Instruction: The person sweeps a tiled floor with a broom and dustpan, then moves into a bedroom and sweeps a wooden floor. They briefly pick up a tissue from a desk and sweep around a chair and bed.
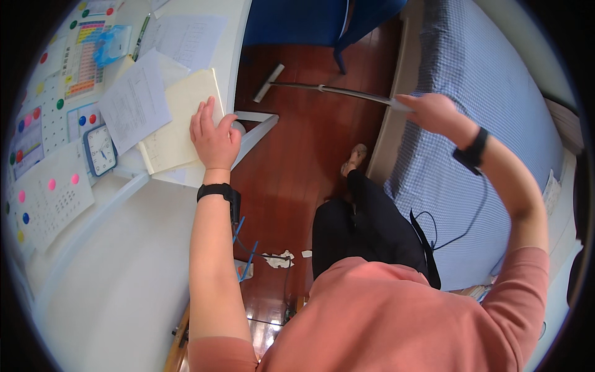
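Observation:
My right hand (pixel 432 114) grips the light-coloured end of a long metal pole (pixel 353 93). At its far end is a narrow T-shaped head (pixel 269 83) over the red-brown floor; whether it is a mop or a squeegee I cannot tell. My left hand (pixel 214 137), fingers spread, rests palm down on a cream-paged open notebook (pixel 179 118) near the desk's edge. Printed sheets (pixel 135 102) overlap the notebook, and a blue-framed clock (pixel 100 149) lies beside them.
A blue chair (pixel 293 23) stands ahead. On the right, a bed (pixel 483 60) has a blue checked cover. Crumpled white paper (pixel 279 259) lies on the floor (pixel 297 172) by my legs. Black cables (pixel 465 235) run from both wristbands. A pen (pixel 142 36) is on the white desk (pixel 234 28).

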Demonstrator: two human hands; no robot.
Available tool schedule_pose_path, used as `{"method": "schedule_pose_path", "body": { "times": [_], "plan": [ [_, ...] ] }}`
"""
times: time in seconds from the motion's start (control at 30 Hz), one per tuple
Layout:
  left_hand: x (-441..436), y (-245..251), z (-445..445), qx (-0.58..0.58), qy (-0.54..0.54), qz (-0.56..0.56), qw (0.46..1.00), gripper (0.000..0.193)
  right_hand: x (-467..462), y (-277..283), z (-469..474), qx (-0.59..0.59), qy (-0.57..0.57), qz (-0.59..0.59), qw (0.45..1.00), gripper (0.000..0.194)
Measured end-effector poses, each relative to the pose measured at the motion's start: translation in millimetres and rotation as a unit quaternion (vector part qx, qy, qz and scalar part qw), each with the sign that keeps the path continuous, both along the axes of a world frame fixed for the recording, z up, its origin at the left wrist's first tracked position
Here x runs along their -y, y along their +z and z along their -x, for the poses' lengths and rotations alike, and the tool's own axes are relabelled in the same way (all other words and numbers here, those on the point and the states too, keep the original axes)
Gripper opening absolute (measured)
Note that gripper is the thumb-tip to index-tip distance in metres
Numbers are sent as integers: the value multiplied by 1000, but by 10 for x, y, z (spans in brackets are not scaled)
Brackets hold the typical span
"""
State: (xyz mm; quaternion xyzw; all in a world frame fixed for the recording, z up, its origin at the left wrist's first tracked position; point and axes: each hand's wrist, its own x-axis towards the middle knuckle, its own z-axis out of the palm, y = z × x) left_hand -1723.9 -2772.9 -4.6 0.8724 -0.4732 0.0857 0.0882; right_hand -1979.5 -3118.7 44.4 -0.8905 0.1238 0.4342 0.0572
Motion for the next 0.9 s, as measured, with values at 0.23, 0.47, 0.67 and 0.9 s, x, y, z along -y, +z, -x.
{"method": "schedule_pose_path", "body": {
  "times": [0.23, 0.47, 0.67, 0.9],
  "plan": [
    [-9, -1, 13, -4, 7, -7, 1000, 20, -579, -964, 509, 27, 91, 22, 995, 58],
    [1, 6, 1, -7, 17, 2, 1000, 20, -1505, -237, 1851, -223, -99, -125, 962, 60],
    [-12, -3, -7, -1, 17, 17, 1000, 19, -1252, 220, 1645, -272, -312, -262, 872, 55],
    [-57, -69, -11, 13, 18, 22, 1000, 17, -859, 724, 1637, -213, -398, -195, 871, 50]
  ]
}}
